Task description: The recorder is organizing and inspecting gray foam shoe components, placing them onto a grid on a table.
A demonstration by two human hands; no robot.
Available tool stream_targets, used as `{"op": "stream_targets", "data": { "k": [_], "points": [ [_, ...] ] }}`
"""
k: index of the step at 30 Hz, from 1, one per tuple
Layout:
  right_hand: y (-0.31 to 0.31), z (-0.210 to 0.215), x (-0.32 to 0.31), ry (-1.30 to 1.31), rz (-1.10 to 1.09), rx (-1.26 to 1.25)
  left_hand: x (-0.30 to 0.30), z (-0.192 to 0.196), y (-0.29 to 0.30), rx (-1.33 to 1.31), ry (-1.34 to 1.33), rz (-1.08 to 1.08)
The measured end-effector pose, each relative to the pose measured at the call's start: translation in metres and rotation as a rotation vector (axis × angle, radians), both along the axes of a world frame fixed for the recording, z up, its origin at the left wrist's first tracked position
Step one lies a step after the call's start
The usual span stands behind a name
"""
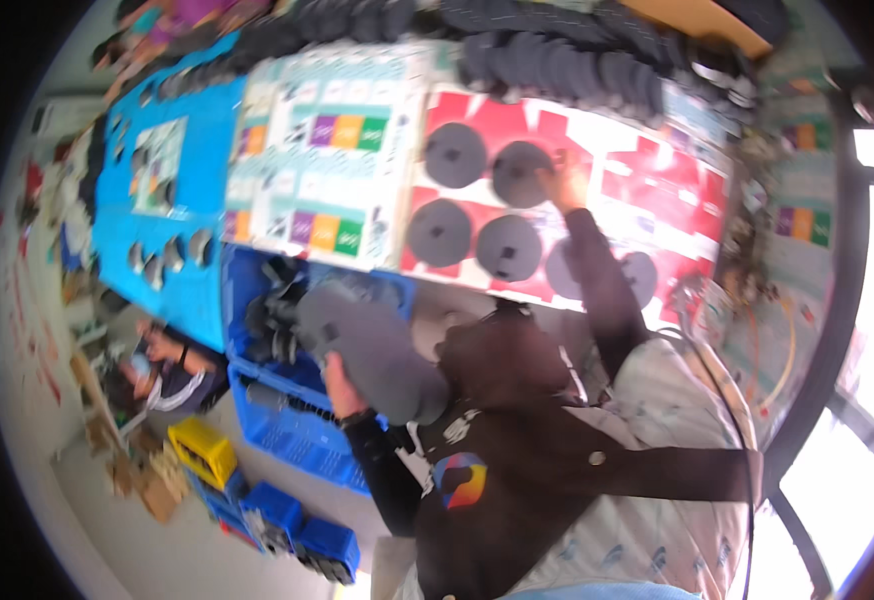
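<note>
A thick stack of dark grey round pads (362, 345) rests in my left hand (340, 387), whose fingers are closed around its near side. The stack tilts over a blue crate. My right hand (567, 183) reaches across the table and grips the right edge of one dark grey round pad (520, 174), which lies on the red and white printed surface (582, 125). Several like pads lie spread around it, among them an upper-left pad (455, 155), a lower-left pad (439, 233) and a lower-middle pad (509, 248). Small dark square marks show on their faces.
Long rows of dark stacked pads (557, 70) line the table's far edge. Left of the red area are a white printed sheet (307, 180) and a blue tabletop (192, 160). A blue crate (287, 440) stands below. Another person's hand (162, 348) shows at left. A cable hangs at right.
</note>
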State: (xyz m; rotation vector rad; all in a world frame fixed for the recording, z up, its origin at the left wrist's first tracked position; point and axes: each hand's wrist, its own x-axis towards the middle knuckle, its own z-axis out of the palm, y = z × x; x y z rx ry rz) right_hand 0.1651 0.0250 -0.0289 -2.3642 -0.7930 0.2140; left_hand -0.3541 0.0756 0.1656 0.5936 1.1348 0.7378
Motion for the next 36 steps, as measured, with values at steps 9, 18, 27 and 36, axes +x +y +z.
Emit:
{"op": "stream_targets", "data": {
  "k": [9, 18, 27, 36],
  "points": [
    [0.024, 0.208, -0.201, 1.064, 0.826, 0.367, 0.036, 0.004, -0.002, 0.058, -0.033, -0.255],
    [-0.042, 0.239, -0.227, 0.540, 0.496, 0.271, 0.034, -0.018, -0.044, 0.034, -0.315, -0.419],
    [-0.117, 0.209, -0.174, 0.540, 0.198, 0.263, 0.064, -0.017, -0.072, 0.014, -0.132, -0.663],
    [-0.160, 0.043, 0.039, 0.784, -0.159, 0.396, 0.048, -0.027, -0.107, 0.107, -0.105, -0.288]
  ]
}}
